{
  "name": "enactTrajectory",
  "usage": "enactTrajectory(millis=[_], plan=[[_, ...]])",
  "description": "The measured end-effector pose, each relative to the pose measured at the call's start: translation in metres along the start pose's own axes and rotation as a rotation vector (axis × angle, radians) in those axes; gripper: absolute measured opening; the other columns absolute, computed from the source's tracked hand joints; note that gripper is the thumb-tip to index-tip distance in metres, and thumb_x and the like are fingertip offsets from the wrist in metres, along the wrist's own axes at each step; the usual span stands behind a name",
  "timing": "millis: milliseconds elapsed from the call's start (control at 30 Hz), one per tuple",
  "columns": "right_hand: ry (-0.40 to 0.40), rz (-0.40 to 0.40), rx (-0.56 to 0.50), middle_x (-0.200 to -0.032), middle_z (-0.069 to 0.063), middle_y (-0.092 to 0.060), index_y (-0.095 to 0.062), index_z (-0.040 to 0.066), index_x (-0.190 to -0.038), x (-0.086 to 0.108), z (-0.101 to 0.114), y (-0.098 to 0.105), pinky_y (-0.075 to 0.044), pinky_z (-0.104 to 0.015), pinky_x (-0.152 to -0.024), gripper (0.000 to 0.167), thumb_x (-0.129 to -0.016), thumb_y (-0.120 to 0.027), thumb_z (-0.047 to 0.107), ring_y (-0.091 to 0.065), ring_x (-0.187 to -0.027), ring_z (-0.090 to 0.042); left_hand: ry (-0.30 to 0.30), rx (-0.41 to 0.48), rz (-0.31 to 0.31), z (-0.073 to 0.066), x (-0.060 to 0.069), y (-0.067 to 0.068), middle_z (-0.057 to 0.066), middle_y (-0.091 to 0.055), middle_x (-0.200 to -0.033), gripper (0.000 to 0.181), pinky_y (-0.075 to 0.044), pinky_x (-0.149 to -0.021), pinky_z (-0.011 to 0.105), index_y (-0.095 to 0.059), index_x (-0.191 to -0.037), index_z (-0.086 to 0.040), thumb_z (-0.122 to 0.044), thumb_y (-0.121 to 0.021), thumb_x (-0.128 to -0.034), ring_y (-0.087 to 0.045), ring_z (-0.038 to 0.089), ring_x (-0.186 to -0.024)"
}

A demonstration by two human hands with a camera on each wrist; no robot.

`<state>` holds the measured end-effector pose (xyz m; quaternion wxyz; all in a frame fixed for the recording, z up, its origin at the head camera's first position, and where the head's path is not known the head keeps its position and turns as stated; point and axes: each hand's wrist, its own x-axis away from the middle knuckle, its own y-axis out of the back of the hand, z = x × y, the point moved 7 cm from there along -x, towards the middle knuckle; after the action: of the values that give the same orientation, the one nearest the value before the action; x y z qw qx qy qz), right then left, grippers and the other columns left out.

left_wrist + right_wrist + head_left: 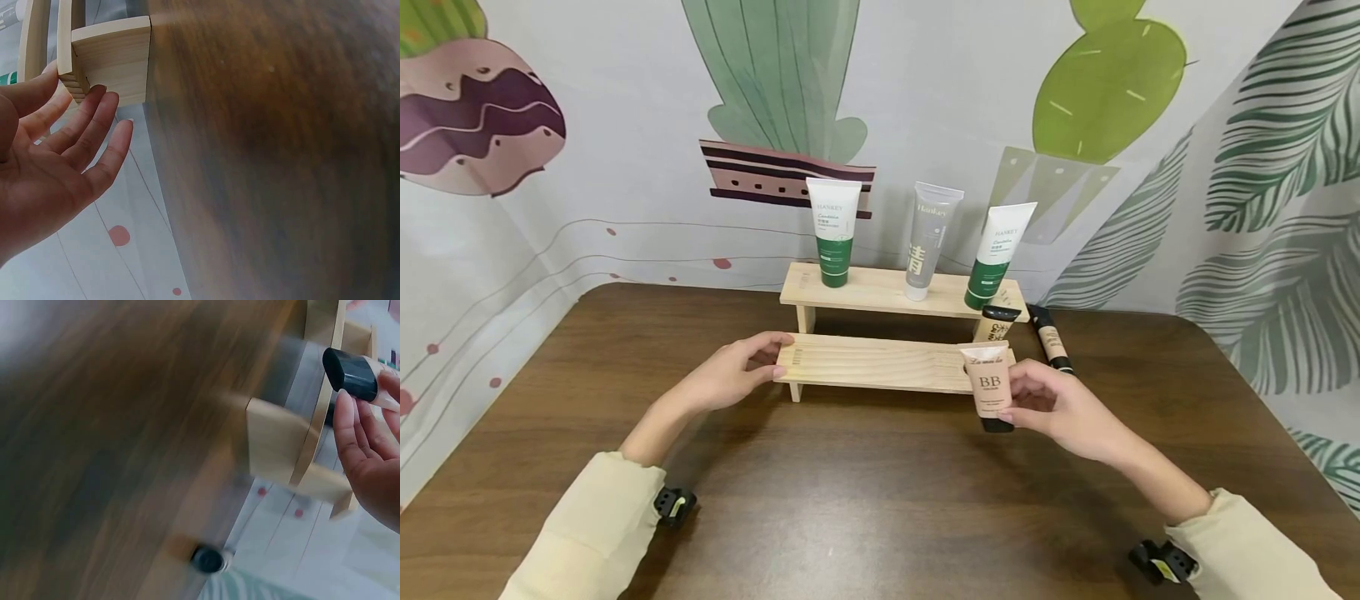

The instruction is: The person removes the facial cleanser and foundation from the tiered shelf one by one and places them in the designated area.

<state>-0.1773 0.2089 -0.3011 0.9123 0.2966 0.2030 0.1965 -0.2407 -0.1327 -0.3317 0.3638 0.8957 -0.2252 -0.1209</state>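
Note:
A two-tier wooden display stand (pixel 865 358) stands on the table. At its lower tier's left end, my left hand (pixel 733 371) holds the board between thumb and fingers; in the left wrist view the other fingers of that hand (pixel 69 150) are spread beside the end panel (pixel 115 59). My right hand (pixel 1067 408) pinches a pink BB cream tube (pixel 990 382), black cap down, in front of the lower tier's right end. That black cap (pixel 353 375) shows in the right wrist view. Behind it is a black-and-beige tube (pixel 996 323), its lower part hidden.
On the upper tier stand a white-and-green tube (pixel 835 233), a grey tube (pixel 931 242) and another white-and-green tube (pixel 998 254). A slim beige tube with black ends (pixel 1051 340) lies on the table right of the stand. A patterned cloth (pixel 647 208) hangs behind.

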Motion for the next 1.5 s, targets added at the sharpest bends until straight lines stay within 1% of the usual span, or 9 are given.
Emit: enactTrajectory(millis=[100, 200, 433, 533, 700, 967, 1167, 1300, 1500], plan=[[0.003, -0.004, 0.003, -0.085, -0.003, -0.064, -0.057, 0.004, -0.101, 0.007, -0.006, 0.009, -0.047, -0.024, -0.064, 0.03, -0.076, -0.07, -0.005, -0.06, -0.075, -0.011, 0.001, 0.001, 0.001, 0.0, 0.0, 0.0, 0.019, -0.057, -0.11, 0.038, -0.044, -0.083, 0.045, -0.047, -0.127, 0.0, -0.009, -0.056, -0.0908, -0.057, 0.031, -0.098], [-0.012, -0.009, -0.023, -0.084, -0.006, -0.064, -0.057, 0.002, -0.103, 0.013, -0.013, 0.018, -0.049, -0.026, -0.061, 0.03, -0.076, -0.068, -0.008, -0.06, -0.075, -0.011, -0.001, -0.001, 0.001, 0.0, 0.001, 0.0, 0.019, -0.057, -0.11, 0.038, -0.044, -0.083, 0.045, -0.047, -0.127, 0.0, -0.008, -0.056, -0.0908, -0.057, 0.031, -0.098], [-0.134, -0.056, -0.092, -0.083, -0.007, -0.063, -0.054, -0.003, -0.103, 0.028, -0.037, 0.042, -0.051, -0.033, -0.057, 0.028, -0.078, -0.065, -0.008, -0.061, -0.071, -0.015, -0.003, 0.003, -0.002, 0.0, 0.001, 0.001, 0.019, -0.058, -0.108, 0.038, -0.044, -0.081, 0.044, -0.047, -0.126, 0.0, -0.008, -0.056, -0.0906, -0.057, 0.03, -0.096], [-0.164, -0.081, -0.138, -0.084, -0.005, -0.064, -0.052, -0.004, -0.104, 0.032, -0.047, 0.052, -0.051, -0.035, -0.056, 0.027, -0.079, -0.063, -0.01, -0.062, -0.068, -0.018, -0.005, 0.005, -0.003, 0.0, 0.001, 0.001, 0.019, -0.058, -0.107, 0.037, -0.044, -0.081, 0.043, -0.047, -0.126, 0.0, -0.008, -0.056, -0.0905, -0.057, 0.03, -0.095], [-0.2, -0.123, -0.186, -0.085, -0.003, -0.064, -0.053, 0.0, -0.103, 0.035, -0.062, 0.063, -0.051, -0.036, -0.056, 0.026, -0.081, -0.061, -0.011, -0.062, -0.066, -0.019, -0.005, 0.003, -0.004, 0.0, 0.001, 0.001, 0.019, -0.058, -0.107, 0.037, -0.044, -0.081, 0.043, -0.048, -0.126, 0.0, -0.008, -0.056, -0.0904, -0.057, 0.03, -0.095], [-0.236, -0.189, -0.13, -0.084, 0.001, -0.064, -0.051, 0.002, -0.105, 0.039, -0.077, 0.075, -0.05, -0.032, -0.056, 0.026, -0.082, -0.061, -0.009, -0.061, -0.062, -0.019, 0.001, -0.001, -0.002, -0.002, 0.001, 0.002, 0.018, -0.058, -0.108, 0.037, -0.044, -0.081, 0.044, -0.047, -0.126, 0.0, -0.008, -0.056, -0.0904, -0.057, 0.031, -0.097], [-0.301, -0.225, -0.112, -0.085, 0.007, -0.064, -0.051, 0.008, -0.106, 0.042, -0.095, 0.089, -0.05, -0.03, -0.057, 0.027, -0.084, -0.059, -0.007, -0.061, -0.063, -0.016, -0.003, 0.001, 0.0, -0.003, 0.0, 0.002, 0.019, -0.057, -0.108, 0.038, -0.044, -0.082, 0.044, -0.047, -0.126, 0.0, -0.008, -0.056, -0.0905, -0.057, 0.031, -0.097], [-0.33, -0.239, -0.158, -0.084, 0.007, -0.064, -0.052, 0.011, -0.106, 0.046, -0.105, 0.096, -0.05, -0.029, -0.057, 0.028, -0.085, -0.059, -0.006, -0.061, -0.066, -0.013, 0.001, 0.007, 0.004, -0.002, 0.0, 0.001, 0.019, -0.057, -0.11, 0.038, -0.044, -0.082, 0.044, -0.047, -0.126, 0.0, -0.008, -0.056, -0.0906, -0.056, 0.031, -0.099], [-0.333, -0.259, -0.285, -0.082, 0.003, -0.065, -0.052, 0.011, -0.105, 0.051, -0.115, 0.1, -0.05, -0.027, -0.056, 0.029, -0.084, -0.059, -0.007, -0.062, -0.068, -0.011, 0.001, 0.004, 0.003, -0.001, 0.0, 0.0, 0.018, -0.057, -0.108, 0.038, -0.044, -0.082, 0.044, -0.047, -0.126, 0.0, -0.008, -0.056, -0.0905, -0.057, 0.03, -0.097]])
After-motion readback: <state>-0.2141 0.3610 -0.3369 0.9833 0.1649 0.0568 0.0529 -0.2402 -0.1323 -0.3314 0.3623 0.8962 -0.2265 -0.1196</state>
